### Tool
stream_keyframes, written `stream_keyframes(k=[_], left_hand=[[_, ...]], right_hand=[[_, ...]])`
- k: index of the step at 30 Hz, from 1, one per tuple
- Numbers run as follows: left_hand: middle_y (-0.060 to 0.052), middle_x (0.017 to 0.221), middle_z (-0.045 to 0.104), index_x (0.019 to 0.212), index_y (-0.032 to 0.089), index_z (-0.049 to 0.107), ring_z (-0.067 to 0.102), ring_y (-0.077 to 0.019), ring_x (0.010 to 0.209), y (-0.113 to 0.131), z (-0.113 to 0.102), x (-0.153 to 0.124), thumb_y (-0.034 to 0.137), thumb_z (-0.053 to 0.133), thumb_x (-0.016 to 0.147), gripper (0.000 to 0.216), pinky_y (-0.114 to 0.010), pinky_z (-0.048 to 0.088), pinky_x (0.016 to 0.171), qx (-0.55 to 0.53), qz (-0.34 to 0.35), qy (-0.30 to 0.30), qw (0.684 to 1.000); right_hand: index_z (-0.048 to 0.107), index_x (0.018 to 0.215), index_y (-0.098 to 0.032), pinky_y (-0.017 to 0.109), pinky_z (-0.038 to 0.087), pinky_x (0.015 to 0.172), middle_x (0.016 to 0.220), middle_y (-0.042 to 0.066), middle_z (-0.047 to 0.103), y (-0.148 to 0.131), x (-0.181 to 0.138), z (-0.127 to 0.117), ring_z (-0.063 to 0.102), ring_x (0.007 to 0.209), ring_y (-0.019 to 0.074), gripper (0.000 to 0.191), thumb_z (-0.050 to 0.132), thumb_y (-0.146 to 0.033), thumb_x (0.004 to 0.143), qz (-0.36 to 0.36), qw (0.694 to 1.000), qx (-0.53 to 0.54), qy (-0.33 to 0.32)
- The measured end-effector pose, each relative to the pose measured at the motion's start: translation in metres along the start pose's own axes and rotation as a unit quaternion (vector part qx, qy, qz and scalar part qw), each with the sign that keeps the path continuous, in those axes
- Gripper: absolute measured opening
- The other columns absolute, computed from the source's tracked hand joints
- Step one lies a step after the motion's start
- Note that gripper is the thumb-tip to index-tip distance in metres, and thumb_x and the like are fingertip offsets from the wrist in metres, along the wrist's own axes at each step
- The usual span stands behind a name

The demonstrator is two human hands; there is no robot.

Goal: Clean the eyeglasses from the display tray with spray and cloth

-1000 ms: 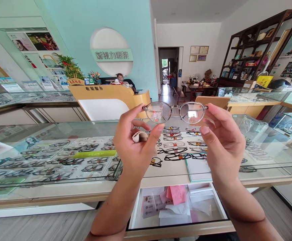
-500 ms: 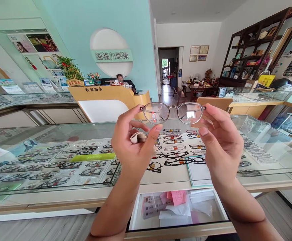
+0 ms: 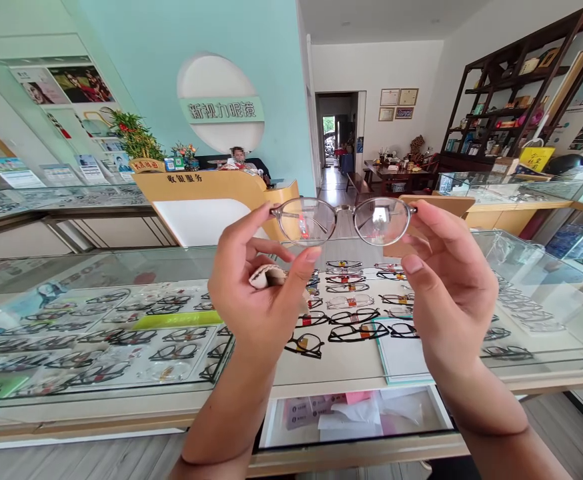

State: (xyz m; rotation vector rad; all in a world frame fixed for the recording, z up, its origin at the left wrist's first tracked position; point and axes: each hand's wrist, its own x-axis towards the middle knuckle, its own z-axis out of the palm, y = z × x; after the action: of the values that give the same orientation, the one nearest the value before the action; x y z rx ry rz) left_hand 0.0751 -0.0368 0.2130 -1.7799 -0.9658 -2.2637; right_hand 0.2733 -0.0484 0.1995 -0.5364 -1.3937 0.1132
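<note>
A pair of clear-framed eyeglasses is held up in front of me, lenses facing away, above the glass counter. My left hand grips the frame's left end near the hinge with its fingers. A folded beige cloth is tucked in that same palm. At the opposite end, my right hand has its fingers at the right hinge, the thumb lower and apart from the frame. The temples are partly hidden behind the lenses and fingers. Below the hands, several dark eyeglasses lie in rows in the counter.
The glass display counter spans the foreground. Papers and plastic sleeves lie in an open drawer beneath. Beyond are a wooden cashier desk with a seated person, a dark shelf and a doorway.
The glasses have come slightly nearer and look larger, and both hands have moved a little apart in view. My view has shifted slightly. Both hands keep hold.
</note>
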Motion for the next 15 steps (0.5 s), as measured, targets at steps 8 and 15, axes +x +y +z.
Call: stream_keyframes(k=[8,15], left_hand=[[0.0,0.135,0.075,0.135,0.04,0.073,0.072,-0.014,0.074,-0.003,0.006,0.031,0.042,0.089,0.09,0.049,-0.033,0.051,0.051,0.004,0.104,0.055,0.993],[-0.001,0.136,0.076,0.135,0.035,0.073,0.072,-0.0124,0.075,-0.017,0.017,0.053,0.035,0.091,0.089,0.05,-0.033,0.047,0.051,-0.031,0.111,0.03,0.993]], right_hand=[[0.057,0.161,-0.043,0.069,0.059,0.115,0.168,0.005,0.055,-0.006,0.025,0.005,0.053,0.156,0.0402,0.055,0.063,-0.036,0.106,-0.027,0.998,-0.028,-0.054],[0.057,0.16,-0.046,0.059,0.058,0.12,0.171,-0.001,0.053,-0.005,0.04,0.013,0.052,0.159,0.0346,0.058,0.063,-0.027,0.106,-0.015,0.999,-0.002,-0.04]])
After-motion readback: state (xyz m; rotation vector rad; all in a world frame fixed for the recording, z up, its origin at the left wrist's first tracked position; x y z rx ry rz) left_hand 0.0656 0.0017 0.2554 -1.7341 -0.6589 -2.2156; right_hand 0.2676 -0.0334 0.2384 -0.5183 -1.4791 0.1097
